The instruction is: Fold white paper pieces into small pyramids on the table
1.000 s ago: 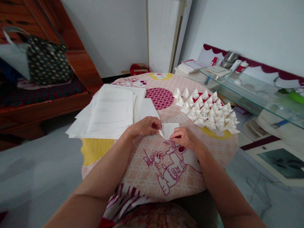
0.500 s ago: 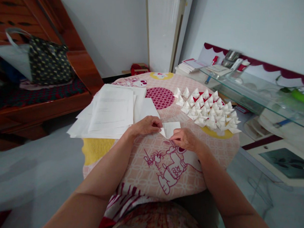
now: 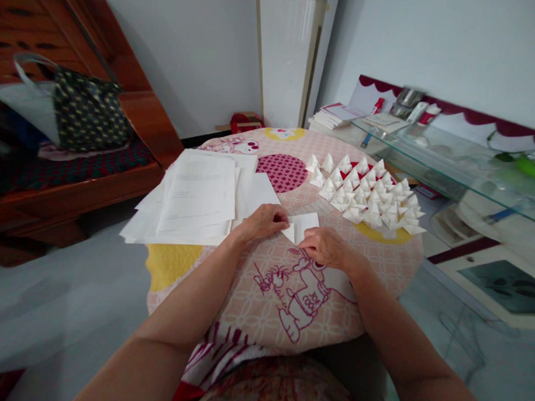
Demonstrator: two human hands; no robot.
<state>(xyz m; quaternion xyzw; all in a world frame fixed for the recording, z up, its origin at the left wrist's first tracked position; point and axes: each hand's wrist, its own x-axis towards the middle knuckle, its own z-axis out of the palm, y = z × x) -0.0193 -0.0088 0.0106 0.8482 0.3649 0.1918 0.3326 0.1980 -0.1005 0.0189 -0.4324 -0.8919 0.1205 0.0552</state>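
Note:
A small sheet of white paper (image 3: 307, 222) lies on the patterned tablecloth (image 3: 251, 287), its near left part folded over into a slanted flap. My left hand (image 3: 267, 219) is closed, fingertips pinching the paper's left side. At the lower edge, the fingers of my right hand (image 3: 325, 246) are pressed together on the paper near the fold's point. Left of my hands is a spread stack of white sheets (image 3: 197, 189), some with faint print. Several folded white paper pieces with pointed tips (image 3: 359, 195) stand grouped to the right, beyond my right hand.
A glass-topped stand (image 3: 444, 163) with metal tins and cups borders the table on the right. Stacked papers (image 3: 334, 115) sit at its far end. On the left, a wooden bench (image 3: 147, 123) carries a dark patterned bag (image 3: 89, 109). A tall white cabinet (image 3: 285, 55) stands behind.
My left hand has shifted slightly to the right along the paper, and the folded flap reaches a little further over. My right hand stays near the lower edge.

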